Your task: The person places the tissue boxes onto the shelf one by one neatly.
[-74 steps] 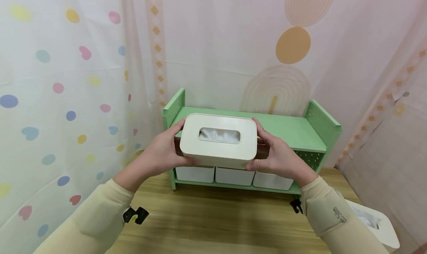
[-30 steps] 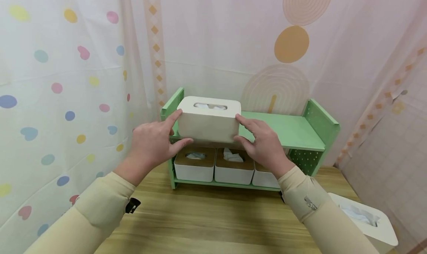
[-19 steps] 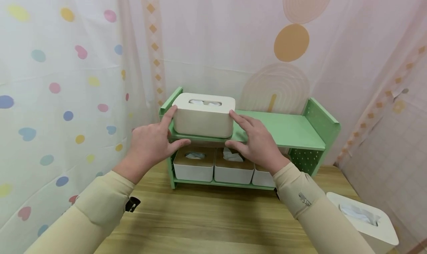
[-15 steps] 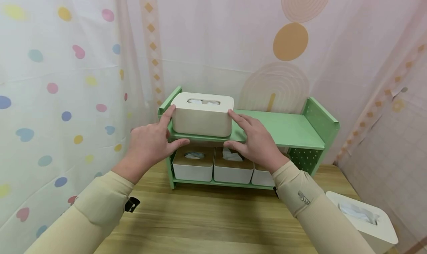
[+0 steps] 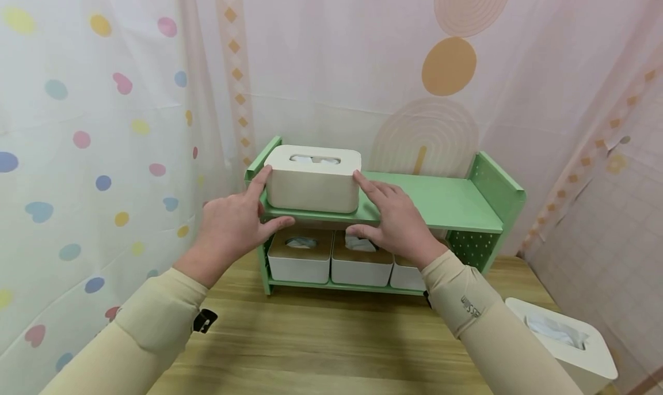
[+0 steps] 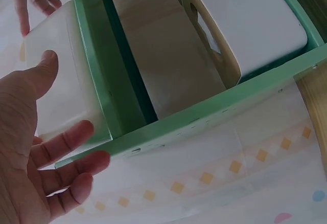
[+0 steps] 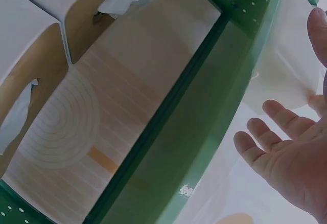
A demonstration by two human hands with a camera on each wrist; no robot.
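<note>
A cream tissue box (image 5: 313,189) sits upright at the left end of the green shelf's top board (image 5: 440,202), with white tissue showing in its oval slot. My left hand (image 5: 228,225) is at its left front edge, index fingertip at the upper corner and thumb stretched out below the front face. At the right front edge is my right hand (image 5: 396,219), its index fingertip by the upper corner and the thumb apart from the box. Both wrist views show relaxed, spread fingers, on the left hand (image 6: 25,116) and the right hand (image 7: 296,152) alike.
On the lower shelf stand several white tissue boxes with wooden lids, including a left one (image 5: 299,268) and a middle one (image 5: 362,271). Another cream tissue box (image 5: 570,354) is on the wooden table (image 5: 311,337) at the right. Patterned curtains (image 5: 331,67) hang behind and beside the shelf.
The cream tissue box has gone from being held in front of the shelf to the left end of the top board. My hands have loosened from its sides to its front corners.
</note>
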